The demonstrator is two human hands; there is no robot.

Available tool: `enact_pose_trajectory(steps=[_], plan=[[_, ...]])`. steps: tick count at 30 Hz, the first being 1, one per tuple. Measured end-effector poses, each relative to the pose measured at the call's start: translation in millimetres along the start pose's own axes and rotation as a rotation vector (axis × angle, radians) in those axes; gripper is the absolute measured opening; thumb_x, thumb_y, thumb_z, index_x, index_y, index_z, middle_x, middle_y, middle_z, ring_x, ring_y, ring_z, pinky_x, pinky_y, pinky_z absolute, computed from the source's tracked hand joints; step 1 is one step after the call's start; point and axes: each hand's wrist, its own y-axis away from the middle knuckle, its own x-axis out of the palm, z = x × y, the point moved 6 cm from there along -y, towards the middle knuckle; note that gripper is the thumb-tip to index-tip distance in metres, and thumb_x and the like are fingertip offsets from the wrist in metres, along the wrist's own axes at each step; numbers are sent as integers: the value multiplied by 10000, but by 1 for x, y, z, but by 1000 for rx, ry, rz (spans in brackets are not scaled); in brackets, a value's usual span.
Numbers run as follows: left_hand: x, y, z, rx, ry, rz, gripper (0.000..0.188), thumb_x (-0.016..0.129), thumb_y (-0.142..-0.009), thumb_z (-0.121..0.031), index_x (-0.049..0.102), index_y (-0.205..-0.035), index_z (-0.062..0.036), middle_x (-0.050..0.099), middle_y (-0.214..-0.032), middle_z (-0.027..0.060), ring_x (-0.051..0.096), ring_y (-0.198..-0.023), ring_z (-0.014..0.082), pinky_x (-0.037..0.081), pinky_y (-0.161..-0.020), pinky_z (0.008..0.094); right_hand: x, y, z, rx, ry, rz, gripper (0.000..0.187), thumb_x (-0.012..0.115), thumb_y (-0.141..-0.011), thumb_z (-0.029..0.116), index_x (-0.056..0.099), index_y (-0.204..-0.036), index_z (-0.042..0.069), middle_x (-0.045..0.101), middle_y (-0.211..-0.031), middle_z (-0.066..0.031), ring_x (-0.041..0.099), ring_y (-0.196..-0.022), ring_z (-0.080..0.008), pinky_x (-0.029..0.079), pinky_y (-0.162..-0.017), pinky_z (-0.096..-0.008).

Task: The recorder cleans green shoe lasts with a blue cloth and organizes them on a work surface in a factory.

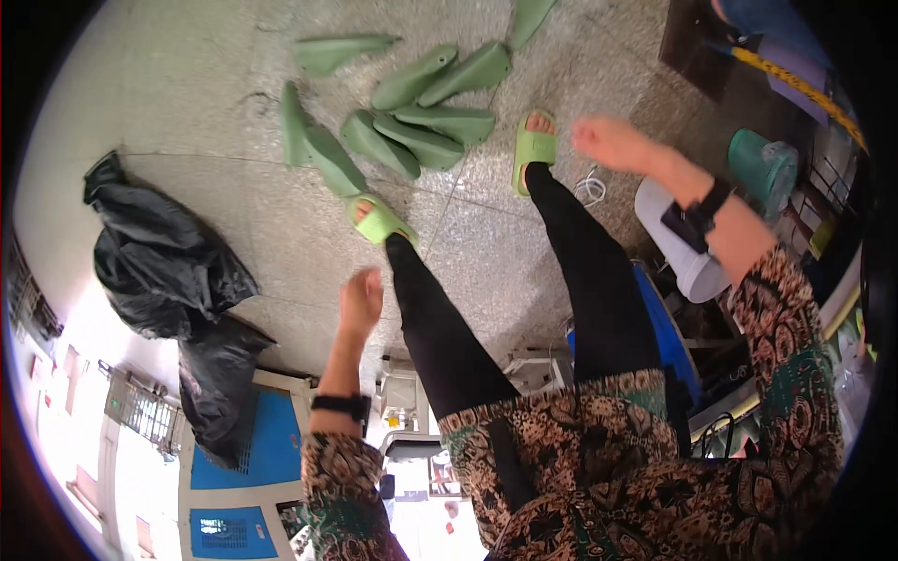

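My left hand point(361, 301) hangs in the air to the left of my legs, its fingers curled in with nothing showing in them. Further forward and to the right is my right hand point(613, 142), slightly blurred, also curled and with no object visible. Both are apart from everything around them. On the speckled floor in front of my feet lie several green shoe lasts point(465, 77); one long pair point(323, 150) reaches close to my left slipper point(382, 221). My right slipper point(535, 148) stands to the right of the pile.
A crumpled black plastic bag point(159, 252) is at the left. To the right are a white cylindrical container point(697, 271), a teal bin point(762, 168) and a coiled white cable point(590, 191). Yellow-and-black tape point(795, 89) runs along the far right.
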Motion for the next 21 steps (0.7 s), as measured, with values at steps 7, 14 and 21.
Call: enact_pose_trajectory(steps=[7,14,21], plan=[[77,-177,11,78,366,-136,152,559,-759,-35,625,-889,7,610,-843,191,598,-823,334,465,-703,362,85,-158,-30,45,88,142,370,658,-739,295,551,-960,18,584,-835,-151,567,-797,-329,465,-694,-402],[4,-230,59,571,-207,-520,276,529,-695,34,599,-956,-20,575,-985,165,564,-893,336,469,-773,391,191,-220,-6,96,525,138,647,700,-706,438,516,-1162,17,527,-1132,-184,443,-1096,-390,395,-892,-472],[-94,-247,205,-377,448,-865,386,666,-734,-224,554,-960,68,558,-950,129,536,-852,221,446,-752,323,177,-212,-20,42,483,54,803,757,-623,392,413,-1236,5,415,-1231,-273,413,-1142,-445,393,-924,-485]])
